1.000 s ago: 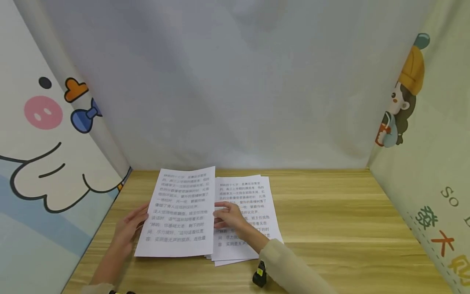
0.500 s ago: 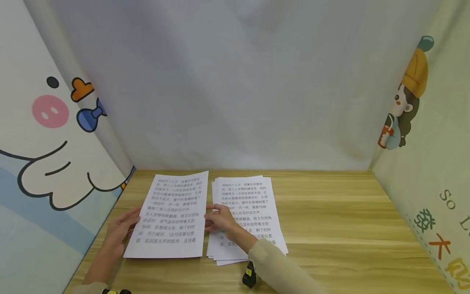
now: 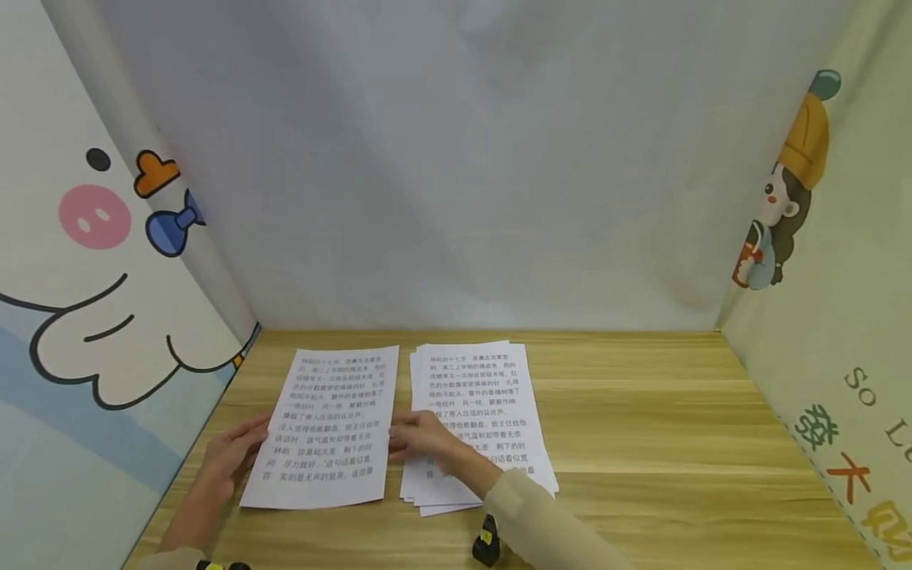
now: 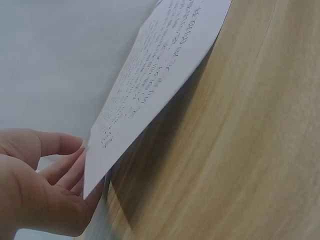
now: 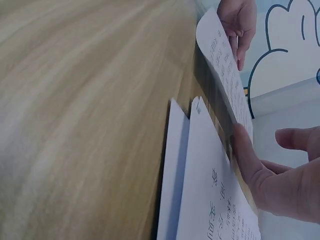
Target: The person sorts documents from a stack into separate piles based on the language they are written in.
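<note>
A printed sheet of paper (image 3: 321,427) is held just above the table at the left, its shadow showing beneath it in the left wrist view. My left hand (image 3: 235,455) holds its left edge, the thumb near the edge and the other fingers partly hidden behind the paper (image 4: 145,90). At the opposite edge, my right hand (image 3: 427,443) touches the sheet with a fingertip. The right wrist view shows another finger of that hand (image 5: 290,180) standing apart from the paper. Beneath my right hand lies a stack of printed sheets (image 3: 477,380), slightly fanned and uneven at its edges.
The wooden table (image 3: 627,427) extends to the right of the stack. A pale curtain (image 3: 463,174) closes off the back. Cartoon-printed panels stand at the left (image 3: 71,332) and right (image 3: 848,317). A black wrist device (image 3: 487,542) sits by my right sleeve.
Both hands have carried the sheet left, off the stack, and lowered it toward the table. More of the stack's left side now shows.
</note>
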A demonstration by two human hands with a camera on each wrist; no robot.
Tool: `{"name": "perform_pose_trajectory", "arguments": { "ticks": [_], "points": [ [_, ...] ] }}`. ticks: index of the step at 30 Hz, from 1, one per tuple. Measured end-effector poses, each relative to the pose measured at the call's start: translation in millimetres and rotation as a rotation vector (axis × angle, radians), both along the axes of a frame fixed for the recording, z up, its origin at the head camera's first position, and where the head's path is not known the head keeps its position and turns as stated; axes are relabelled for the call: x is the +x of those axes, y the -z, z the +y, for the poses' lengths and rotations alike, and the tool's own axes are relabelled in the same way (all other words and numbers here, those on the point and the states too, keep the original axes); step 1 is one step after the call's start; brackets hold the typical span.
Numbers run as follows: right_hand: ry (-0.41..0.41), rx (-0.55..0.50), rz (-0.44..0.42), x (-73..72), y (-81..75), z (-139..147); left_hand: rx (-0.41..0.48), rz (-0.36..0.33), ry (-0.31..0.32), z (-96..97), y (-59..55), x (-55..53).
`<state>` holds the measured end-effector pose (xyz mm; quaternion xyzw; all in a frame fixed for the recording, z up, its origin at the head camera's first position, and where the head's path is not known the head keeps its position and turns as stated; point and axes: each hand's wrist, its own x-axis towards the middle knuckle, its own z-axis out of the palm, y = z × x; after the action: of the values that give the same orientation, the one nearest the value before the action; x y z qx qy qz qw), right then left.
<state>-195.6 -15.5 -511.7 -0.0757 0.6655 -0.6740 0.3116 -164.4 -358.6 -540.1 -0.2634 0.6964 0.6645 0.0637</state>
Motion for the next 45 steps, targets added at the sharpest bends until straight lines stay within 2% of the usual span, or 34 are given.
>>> {"name": "perform_pose_trajectory", "arguments": {
  "ticks": [4, 8, 14, 22, 26, 30, 36, 40, 45],
  "points": [
    [-0.002, 0.019, 0.0, 3.8, -2.6, 0, -0.064, -0.028, 0.019, -0.4, -2.3, 0.3],
    [-0.003, 0.032, 0.021, 5.9, -4.7, 2, -0.105, -0.041, 0.008, 1.0, -4.3, 0.1],
    [-0.01, 0.052, 0.026, 6.6, -6.8, 8, -0.229, -0.054, 0.001, 4.0, -4.2, -2.6],
    [-0.008, 0.019, 0.038, 2.7, -5.0, 19, -0.27, -0.015, -0.042, 7.3, -11.4, -2.0],
    [-0.002, 0.018, 0.039, -1.2, -4.4, 27, -0.25, 0.0, -0.057, 11.0, -13.1, -4.5],
    [0.014, 0.038, 0.05, -4.5, -4.1, 37, -0.196, 0.017, -0.022, 20.8, -16.9, -6.6],
    [0.039, 0.07, 0.059, -9.8, -6.0, 55, -0.132, 0.049, 0.106, 42.7, -25.1, -8.0],
    [0.045, 0.078, 0.053, -12.9, -7.6, 70, -0.121, 0.061, 0.204, 60.0, -29.4, -8.9],
    [0.057, 0.091, 0.058, -17.1, -7.0, 93, -0.137, 0.09, 0.279, 81.1, -33.3, -13.0]
  ]
}}
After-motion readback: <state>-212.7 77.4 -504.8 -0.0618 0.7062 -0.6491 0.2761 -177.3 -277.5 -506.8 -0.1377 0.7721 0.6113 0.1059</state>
